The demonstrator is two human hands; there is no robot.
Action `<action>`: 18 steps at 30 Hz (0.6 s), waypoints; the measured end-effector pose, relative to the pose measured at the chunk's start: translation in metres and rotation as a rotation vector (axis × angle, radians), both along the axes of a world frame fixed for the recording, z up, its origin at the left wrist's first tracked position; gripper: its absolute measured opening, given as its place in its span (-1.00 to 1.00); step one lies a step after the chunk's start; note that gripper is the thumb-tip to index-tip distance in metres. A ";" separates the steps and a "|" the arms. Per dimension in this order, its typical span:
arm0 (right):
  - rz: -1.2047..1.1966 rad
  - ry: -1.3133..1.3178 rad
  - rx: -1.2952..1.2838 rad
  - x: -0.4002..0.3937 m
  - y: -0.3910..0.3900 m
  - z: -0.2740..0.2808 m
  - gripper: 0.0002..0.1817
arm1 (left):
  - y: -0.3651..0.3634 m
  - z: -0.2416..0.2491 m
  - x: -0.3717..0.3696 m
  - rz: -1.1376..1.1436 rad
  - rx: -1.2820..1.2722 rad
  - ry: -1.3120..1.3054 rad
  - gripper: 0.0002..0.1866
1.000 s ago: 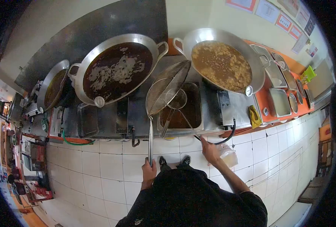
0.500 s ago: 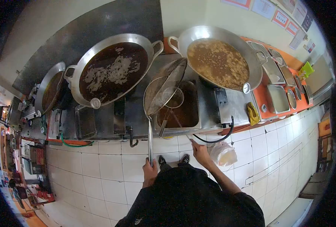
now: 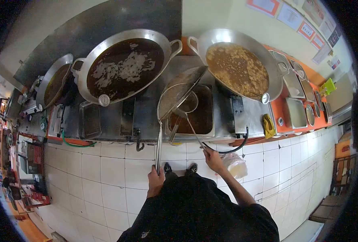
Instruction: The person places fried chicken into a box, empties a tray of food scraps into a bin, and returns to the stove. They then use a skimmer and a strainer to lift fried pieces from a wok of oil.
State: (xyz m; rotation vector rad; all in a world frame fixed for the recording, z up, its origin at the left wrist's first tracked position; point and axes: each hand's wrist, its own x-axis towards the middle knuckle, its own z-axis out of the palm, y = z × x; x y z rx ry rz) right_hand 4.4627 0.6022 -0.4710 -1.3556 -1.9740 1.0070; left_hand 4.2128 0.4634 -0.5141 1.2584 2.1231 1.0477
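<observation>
My left hand (image 3: 156, 180) is closed around the long metal handle of a large round mesh skimmer (image 3: 170, 99), tilted over a rectangular pan (image 3: 211, 132) of dark brown liquid sunk in the counter. Closed on the end of a thin long handle, my right hand (image 3: 214, 160) holds a ladle (image 3: 191, 126). Its round head lies over the pan, partly behind the skimmer's rim. Another flat handle (image 3: 175, 130) leans on the pan's front edge. Left of the pan sits a wok (image 3: 136, 34) of dark oil with pale foam; to the right, a wok (image 3: 223, 35) of browner, bubbling oil.
Dial thermometers (image 3: 104, 100) hang at the rims of both large woks. A third wok (image 3: 52, 74) stands farther left. A yellow cloth (image 3: 268, 126) and metal trays (image 3: 296, 113) are on the right. A plastic bag (image 3: 235, 165) is by my right forearm, and hoses run along the counter front.
The view has turned slightly. The skimmer has shifted a little to the right at its top, and the ladle's thin handle shows more plainly from the pan to my right hand.
</observation>
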 end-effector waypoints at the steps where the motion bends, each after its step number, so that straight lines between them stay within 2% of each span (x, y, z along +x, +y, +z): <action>1: 0.035 0.003 0.019 0.003 -0.002 -0.004 -0.75 | -0.002 0.003 -0.001 0.002 0.008 0.009 -0.79; 5: 0.034 0.082 0.087 0.000 0.008 0.002 -0.77 | -0.006 0.015 -0.003 -0.036 -0.019 0.019 -0.81; 8: 0.077 0.013 -0.068 0.001 -0.002 0.014 -0.78 | -0.002 0.014 -0.009 -0.035 -0.027 -0.026 -0.81; 11: 0.030 0.051 -0.067 0.003 0.001 0.004 -0.78 | -0.004 0.013 -0.004 -0.023 -0.036 -0.032 -0.80; 14: 0.087 -0.004 -0.063 -0.001 -0.011 0.045 -0.78 | 0.000 0.004 -0.008 -0.037 -0.059 -0.036 -0.78; 16: -0.065 0.005 -0.011 0.000 -0.013 0.046 -0.82 | 0.000 0.001 -0.006 -0.013 -0.083 -0.076 -0.77; 18: -0.236 -0.027 0.069 -0.001 -0.013 0.072 -0.83 | -0.001 -0.003 -0.002 -0.007 -0.058 -0.030 -0.77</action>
